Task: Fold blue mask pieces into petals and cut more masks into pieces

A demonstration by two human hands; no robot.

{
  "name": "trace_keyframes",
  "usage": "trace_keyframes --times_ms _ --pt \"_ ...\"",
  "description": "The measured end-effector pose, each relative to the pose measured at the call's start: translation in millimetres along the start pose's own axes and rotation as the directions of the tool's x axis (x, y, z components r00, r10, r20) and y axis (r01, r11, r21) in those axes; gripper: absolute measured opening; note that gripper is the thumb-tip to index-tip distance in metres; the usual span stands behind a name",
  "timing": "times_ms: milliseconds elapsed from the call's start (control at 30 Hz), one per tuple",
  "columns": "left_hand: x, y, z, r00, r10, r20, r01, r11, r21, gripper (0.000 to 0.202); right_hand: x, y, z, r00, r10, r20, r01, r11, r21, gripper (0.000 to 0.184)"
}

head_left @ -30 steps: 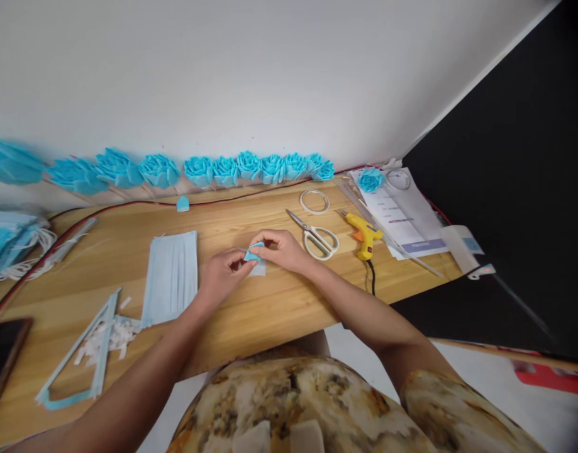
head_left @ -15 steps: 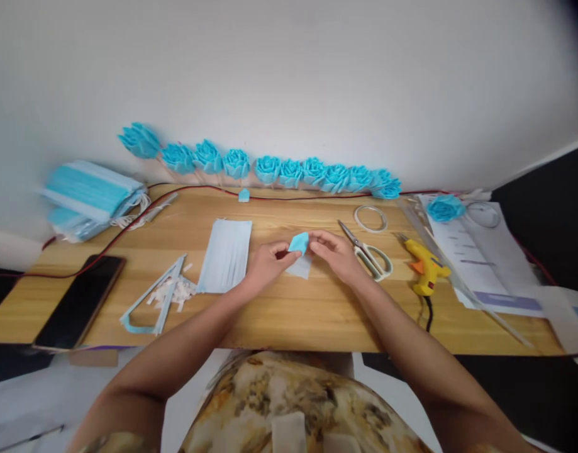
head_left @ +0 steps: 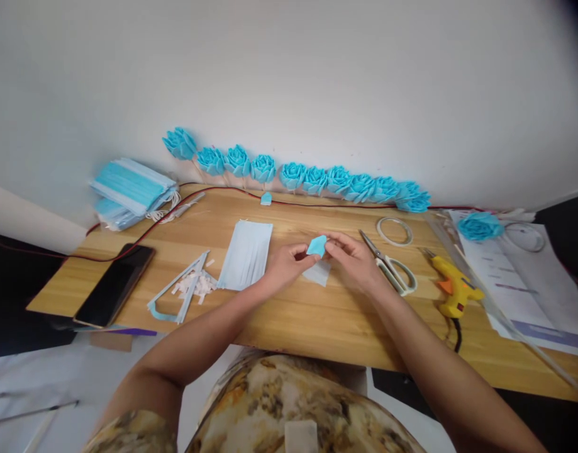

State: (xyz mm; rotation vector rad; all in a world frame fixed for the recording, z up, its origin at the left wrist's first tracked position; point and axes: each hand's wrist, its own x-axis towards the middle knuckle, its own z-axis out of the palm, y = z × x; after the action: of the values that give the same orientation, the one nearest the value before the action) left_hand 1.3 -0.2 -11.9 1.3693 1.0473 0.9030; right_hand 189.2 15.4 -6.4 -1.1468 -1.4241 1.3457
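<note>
Blue piece (head_left: 316, 246), which looks already shaped, is over the counter (head_left: 302, 330), pinched in the left hand's (head_left: 285, 265) and right hand's (head_left: 355, 260) grip, while the white piece (head_left: 319, 274) below looks not yet shaped.

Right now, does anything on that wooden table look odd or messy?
Slightly: small white scraps on the left lie scattered, partly under a bent light-blue strip, unlike the orderly row of blue, rose-shaped flowers.
</note>
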Motion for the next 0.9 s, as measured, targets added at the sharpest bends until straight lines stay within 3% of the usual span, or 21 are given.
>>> trace_keyframes --times_ms 100,200,267,333,400,467,500,567,633,667,767,900 --pt "-1 1 -0.8 0.999 0.032 0.014 -0.033 0.996 0.085 0.035 0 -4 6 1.000 0.007 -0.014 -0.007 0.999 0.036 0.044" --pt "-12 23 -4.1 0.987 0.122 0.106 -0.147 0.951 0.273 0.039 -5 -10 9 0.996 -0.006 -0.085 0.008 0.999 0.031 0.042" --pt "-24 47 -12.4 0.954 0.245 0.172 -0.297 0.835 0.463 0.033 -15 -16 8 0.984 -0.023 -0.178 0.026 1.000 0.014 0.038" --pt "-32 73 -31.0 0.927 0.319 0.196 -0.368 0.681 0.634 0.031 -29 -21 6 0.969 -0.034 -0.246 0.030 0.999 -0.019 0.035" --pt "-32 91 -63.3 0.929 0.345 0.136 -0.324 0.578 0.749 0.031 -46 -22 3 0.959 -0.032 -0.280 0.015 0.998 -0.064 0.031" --pt "-20 99 -108.1 0.917 0.398 -0.008 -0.206 0.494 0.845 0.034 -62 -17 0 0.952 -0.017 -0.306 -0.011 0.996 -0.089 0.029" --pt "-12 99 -133.4 0.894 0.440 -0.083 -0.141 0.453 0.880 0.036 -69 -13 -1 0.947 -0.007 -0.322 -0.023 0.996 -0.088 0.029" --pt "6 95 -183.2 0.805 0.539 -0.249 0.009 0.408 0.913 0.043 -77 -3 -2 0.934 0.014 -0.358 -0.038 0.997 -0.060 0.029" --pt "22 87 -224.4 0.741 0.549 -0.387 0.161 0.415 0.896 0.056 -80 7 -3 0.918 0.038 -0.396 -0.048 0.999 -0.017 0.029" --pt "27 83 -239.6 0.734 0.524 -0.433 0.213 0.427 0.879 0.063 -80 11 -4 0.911 0.049 -0.409 -0.053 0.999 0.002 0.030" --pt "36 74 -262.1 0.791 0.447 -0.418 0.212 0.440 0.873 0.072 -76 20 -6 0.905 0.060 -0.422 -0.057 0.998 0.021 0.031" --pt "38 66 -253.9 0.722 0.563 -0.401 0.150 0.439 0.886 0.068 -74 21 -7 0.914 0.043 -0.403 -0.051 0.999 -0.011 0.031"
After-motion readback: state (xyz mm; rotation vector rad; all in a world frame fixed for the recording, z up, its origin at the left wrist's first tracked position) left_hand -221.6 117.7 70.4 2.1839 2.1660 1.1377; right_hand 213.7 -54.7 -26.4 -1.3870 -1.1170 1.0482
